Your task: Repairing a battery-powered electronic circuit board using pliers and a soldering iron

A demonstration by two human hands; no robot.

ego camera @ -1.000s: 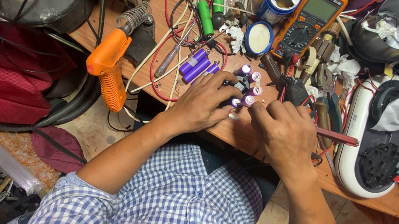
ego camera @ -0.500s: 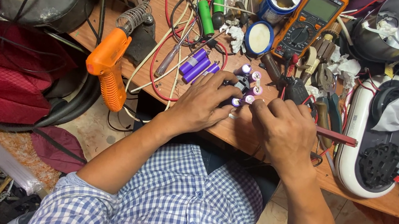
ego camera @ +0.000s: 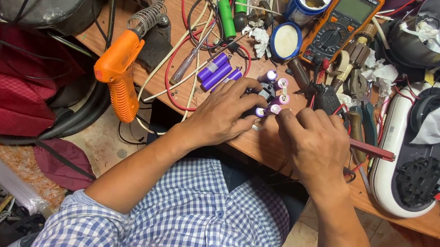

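Note:
My left hand [ego camera: 225, 115] grips a cluster of purple cylindrical battery cells in a black holder [ego camera: 269, 95] at the front of the wooden bench [ego camera: 263, 149]. The cells stand with their white ends up. My right hand [ego camera: 313, 143] is beside it, fingertips pinched on the nearest cell of the same cluster. Loose purple cells [ego camera: 215, 71] lie just left of the pack.
An orange soldering gun [ego camera: 117, 72] hangs off the bench's left edge. Behind the pack lie red and white wires [ego camera: 185, 45], green cells [ego camera: 226, 19], an orange multimeter [ego camera: 343, 22], a blue-rimmed tin [ego camera: 286, 40] and pliers. A white appliance body [ego camera: 407, 156] sits at right.

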